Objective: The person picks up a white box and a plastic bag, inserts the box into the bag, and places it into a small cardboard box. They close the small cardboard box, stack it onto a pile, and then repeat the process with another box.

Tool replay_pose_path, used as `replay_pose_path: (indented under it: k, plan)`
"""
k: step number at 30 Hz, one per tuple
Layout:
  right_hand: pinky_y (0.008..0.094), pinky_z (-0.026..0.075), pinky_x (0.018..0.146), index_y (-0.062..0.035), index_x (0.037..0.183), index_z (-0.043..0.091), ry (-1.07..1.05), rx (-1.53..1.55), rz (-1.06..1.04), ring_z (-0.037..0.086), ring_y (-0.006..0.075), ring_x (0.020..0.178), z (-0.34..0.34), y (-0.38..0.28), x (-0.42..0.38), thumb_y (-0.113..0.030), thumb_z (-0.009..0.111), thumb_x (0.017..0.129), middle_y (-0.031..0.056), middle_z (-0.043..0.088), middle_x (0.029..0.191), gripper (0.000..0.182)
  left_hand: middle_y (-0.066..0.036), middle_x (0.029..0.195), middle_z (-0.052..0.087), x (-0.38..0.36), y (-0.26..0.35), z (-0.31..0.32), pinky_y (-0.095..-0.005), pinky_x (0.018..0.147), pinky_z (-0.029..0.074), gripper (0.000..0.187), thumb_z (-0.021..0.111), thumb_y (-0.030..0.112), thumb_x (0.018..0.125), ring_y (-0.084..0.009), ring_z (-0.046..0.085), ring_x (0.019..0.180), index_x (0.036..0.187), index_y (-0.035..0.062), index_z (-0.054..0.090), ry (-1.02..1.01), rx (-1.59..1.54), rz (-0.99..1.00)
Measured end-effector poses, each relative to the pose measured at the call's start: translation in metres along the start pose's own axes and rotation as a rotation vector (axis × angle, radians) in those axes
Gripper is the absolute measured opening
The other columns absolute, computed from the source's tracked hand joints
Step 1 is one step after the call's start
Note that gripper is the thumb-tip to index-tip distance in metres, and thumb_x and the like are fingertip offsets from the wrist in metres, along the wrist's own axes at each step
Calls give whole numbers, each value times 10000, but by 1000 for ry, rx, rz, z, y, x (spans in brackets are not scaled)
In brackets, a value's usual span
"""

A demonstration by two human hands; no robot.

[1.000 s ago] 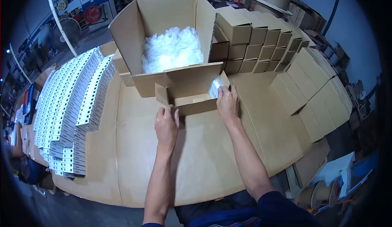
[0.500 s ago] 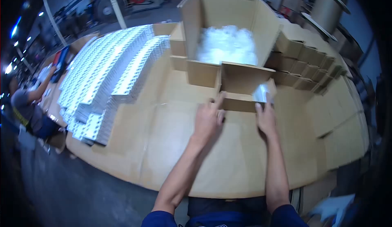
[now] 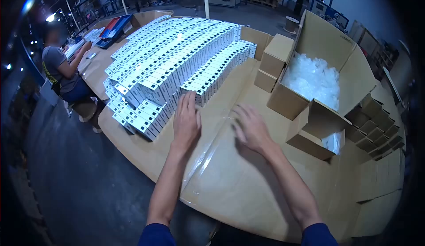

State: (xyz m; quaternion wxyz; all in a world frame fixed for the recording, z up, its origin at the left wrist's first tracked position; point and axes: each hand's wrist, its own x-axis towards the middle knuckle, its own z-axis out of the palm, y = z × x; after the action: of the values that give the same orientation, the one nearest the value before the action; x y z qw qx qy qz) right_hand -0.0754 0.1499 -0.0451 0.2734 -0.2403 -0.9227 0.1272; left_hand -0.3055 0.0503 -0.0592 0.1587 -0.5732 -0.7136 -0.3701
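Note:
Rows of small white boxes [image 3: 164, 55] with dark marks stand packed together on the cardboard-covered table [image 3: 230, 179]. My left hand [image 3: 187, 121] reaches to the near end of the shorter row, fingertips at its front boxes; the fingers lie extended and nothing shows in them. To its right, my right hand [image 3: 251, 128] hovers over the table with spread fingers, slightly blurred and holding nothing. Beyond it on the right sits an open brown carton [image 3: 306, 145], with a white item [image 3: 331, 142] at its right end.
A large carton [image 3: 285, 100] holds clear plastic bags [image 3: 312, 75]. Small brown boxes [image 3: 374, 124] are stacked at the right, near flat cardboard [image 3: 378, 188]. At the far left a person [image 3: 66, 67] sits near a blue and red tray [image 3: 116, 28].
The view has turned left. Both my hands have left the open carton and moved to the white boxes' side. My right hand has let go of the white item, which stays in the carton.

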Motion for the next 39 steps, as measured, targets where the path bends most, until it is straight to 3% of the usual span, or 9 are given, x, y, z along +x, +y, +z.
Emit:
replay_pose_path:
  k: [7,15,19,20,23,28,33,36,39]
  plan:
    - [553,425,1127,-124,1495,457,-169,-95,19,423,435,1406,60,-1,99,-111,637,882,118,349,1636,639,-143,1352,582,4,-29,5,-455,1098,436,652,695,29,863,-356,524,1284,1475,58,473,-54,77,24]
    - [621,445,1063,-27,1399,508,-295,-114,37,363,431,1449,66,8,96,-49,588,846,88,237,1689,558,-111,1119,596,-7,-30,-6,-424,895,474,264,626,61,870,-302,579,1082,1115,56,723,-21,149,56]
    - [564,424,1112,-32,1413,498,-115,45,34,387,452,1431,49,5,82,-36,566,848,221,289,1636,569,-126,1103,582,-16,-6,-18,-470,946,481,290,696,-5,811,-339,575,1129,1097,42,705,64,35,72]
    - [519,511,1026,-84,1482,451,0,24,14,541,393,1306,51,8,73,-94,600,941,270,455,1502,561,-137,1113,580,-19,-4,-17,-480,959,493,348,716,-52,766,-360,584,1131,1102,37,694,87,-56,109]
    - [433,580,912,-102,1549,383,-403,812,575,646,279,1155,-34,-29,54,-197,581,1033,213,568,1371,561,-141,1127,585,-20,24,-25,-483,929,512,373,721,-59,757,-370,597,1103,1115,41,689,97,-157,191]
    - [280,572,791,-155,1583,357,-212,1354,437,619,116,996,-81,-17,7,-205,577,1064,66,602,1225,566,-112,1050,611,2,92,-31,-461,863,520,376,787,-75,720,-342,602,1038,1057,49,672,156,-233,441]
    - [254,572,776,-27,1244,640,54,921,190,626,94,966,-132,22,-18,-109,556,1054,62,641,1134,223,-106,975,627,47,162,-16,-392,786,525,234,797,14,801,-277,627,929,967,32,632,-75,-588,468]
    - [304,536,849,-26,1115,681,189,924,492,628,131,976,-192,42,-32,-70,558,1028,58,673,1031,157,-132,875,636,93,194,9,-374,714,523,167,753,105,898,-275,638,778,961,5,635,-213,-743,434]
    - [358,495,833,-87,1069,737,473,98,435,609,250,854,-241,80,-41,-92,573,973,124,632,882,190,-146,837,677,150,238,63,-356,732,541,182,752,118,899,-269,670,759,938,-26,648,-299,-729,424]
